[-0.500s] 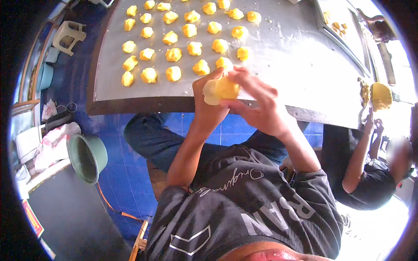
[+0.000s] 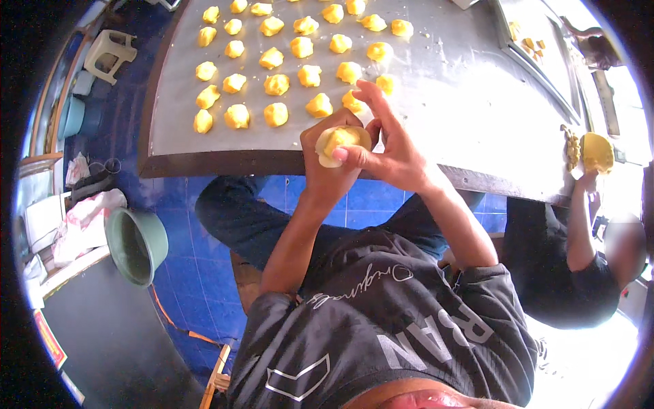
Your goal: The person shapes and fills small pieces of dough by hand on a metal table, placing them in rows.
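Note:
My left hand (image 2: 325, 182), above the table's near edge, cups a pale dough round (image 2: 323, 158) with a lump of yellow filling (image 2: 343, 138) on it. The fingers of that hand are partly hidden behind the dough. My right hand (image 2: 398, 153) is beside it, thumb pressed on the filling and index finger stretched away, the fingers apart. Beyond my hands, rows of yellow lumps (image 2: 276, 114) lie spaced out on the metal-topped table (image 2: 177, 129).
A framed tray (image 2: 524, 61) with yellow pieces lies at the far right. A co-worker (image 2: 575, 273) sits to the right, hands near a yellow mass (image 2: 597, 153). At left are a green tub (image 2: 136, 247) and a plastic stool (image 2: 110, 56).
My right hand's fingers have come off the filling and spread, its thumb now pressing the lump. The filling sits more centred on the dough round. The co-worker's arm has shifted.

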`<state>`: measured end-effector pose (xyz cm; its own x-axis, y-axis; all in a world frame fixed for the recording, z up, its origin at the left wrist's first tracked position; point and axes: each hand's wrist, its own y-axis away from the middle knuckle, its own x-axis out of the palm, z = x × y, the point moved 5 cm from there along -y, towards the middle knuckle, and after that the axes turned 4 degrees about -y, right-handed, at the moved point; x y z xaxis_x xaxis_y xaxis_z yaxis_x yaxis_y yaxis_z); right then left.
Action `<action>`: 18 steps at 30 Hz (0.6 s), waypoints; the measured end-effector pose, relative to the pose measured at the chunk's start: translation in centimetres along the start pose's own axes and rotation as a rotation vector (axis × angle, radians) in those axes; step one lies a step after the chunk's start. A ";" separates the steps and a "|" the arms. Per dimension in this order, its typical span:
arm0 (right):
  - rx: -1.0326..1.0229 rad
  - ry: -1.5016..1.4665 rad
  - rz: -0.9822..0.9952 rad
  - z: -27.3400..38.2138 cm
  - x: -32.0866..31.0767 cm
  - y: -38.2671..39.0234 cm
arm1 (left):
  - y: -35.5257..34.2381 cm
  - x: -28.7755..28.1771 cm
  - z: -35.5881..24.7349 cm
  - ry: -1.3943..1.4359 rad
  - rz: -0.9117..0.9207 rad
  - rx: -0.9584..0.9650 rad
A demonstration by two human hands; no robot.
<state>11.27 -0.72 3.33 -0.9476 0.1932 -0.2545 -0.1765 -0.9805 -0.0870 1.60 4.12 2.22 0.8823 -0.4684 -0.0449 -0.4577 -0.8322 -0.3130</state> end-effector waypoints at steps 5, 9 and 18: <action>0.110 0.043 0.049 0.2 0.1 -0.3 | 0.2 -0.1 0.1 -0.028 0.001 0.010; 0.115 0.089 0.047 0.1 0.2 -0.4 | 0.2 -0.2 -0.1 -0.147 -0.031 0.062; -0.043 -0.303 0.091 1.5 -0.5 -0.3 | 0.3 -0.3 -0.2 -0.129 -0.046 0.064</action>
<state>11.35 -0.62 4.88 -0.9963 0.0789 0.0347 -0.0825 -0.9895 -0.1188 1.18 3.90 2.35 0.9110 -0.3845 -0.1490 -0.4118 -0.8296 -0.3769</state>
